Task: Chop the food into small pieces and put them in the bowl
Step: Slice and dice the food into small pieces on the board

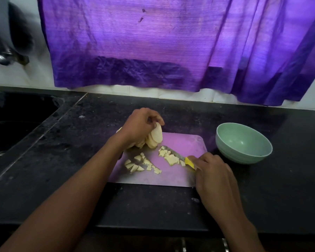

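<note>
On the board's (180, 177) far edge, left grip (140, 124) pinching slices (154, 138), right grip (213, 170) clasping knife (178, 157)

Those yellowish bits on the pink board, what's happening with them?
A person is chopping food. The left hand holds a stack of pale round slices on the pink cutting board. The right hand grips a yellow-handled knife, its blade lying among small pale chopped pieces. More pieces sit nearer the left forearm. The pale green bowl to the right looks empty so far.
</note>
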The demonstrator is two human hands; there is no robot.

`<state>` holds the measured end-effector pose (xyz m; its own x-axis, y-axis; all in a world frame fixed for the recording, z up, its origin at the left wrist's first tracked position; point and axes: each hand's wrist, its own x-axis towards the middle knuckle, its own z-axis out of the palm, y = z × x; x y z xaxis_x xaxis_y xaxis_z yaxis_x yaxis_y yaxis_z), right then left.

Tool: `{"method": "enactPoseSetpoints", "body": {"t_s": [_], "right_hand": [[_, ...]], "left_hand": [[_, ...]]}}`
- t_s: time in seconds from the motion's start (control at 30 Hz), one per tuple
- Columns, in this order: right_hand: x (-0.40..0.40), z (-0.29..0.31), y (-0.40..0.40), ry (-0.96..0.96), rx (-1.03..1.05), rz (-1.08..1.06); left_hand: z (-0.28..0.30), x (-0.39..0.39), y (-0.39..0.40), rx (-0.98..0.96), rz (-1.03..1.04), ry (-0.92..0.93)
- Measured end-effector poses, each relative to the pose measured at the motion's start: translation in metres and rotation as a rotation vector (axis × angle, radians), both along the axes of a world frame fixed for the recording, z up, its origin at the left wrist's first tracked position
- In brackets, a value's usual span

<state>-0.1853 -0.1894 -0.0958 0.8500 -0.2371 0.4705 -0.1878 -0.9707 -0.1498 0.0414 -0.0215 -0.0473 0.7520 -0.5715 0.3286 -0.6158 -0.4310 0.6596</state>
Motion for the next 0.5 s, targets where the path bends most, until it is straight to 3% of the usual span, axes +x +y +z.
{"method": "enactPoseSetpoints", "body": {"t_s": [0.3,0.5], "right_hand": [[0.001,0.007,0.018,-0.007,0.056,0.192],[0.004,0.005,0.005,-0.125,0.100,0.142]], "left_hand": [[-0.002,0.007,-0.002,-0.098,0.111,-0.072],[-0.004,0.000,-0.008,-0.045,0.093,-0.072]]}}
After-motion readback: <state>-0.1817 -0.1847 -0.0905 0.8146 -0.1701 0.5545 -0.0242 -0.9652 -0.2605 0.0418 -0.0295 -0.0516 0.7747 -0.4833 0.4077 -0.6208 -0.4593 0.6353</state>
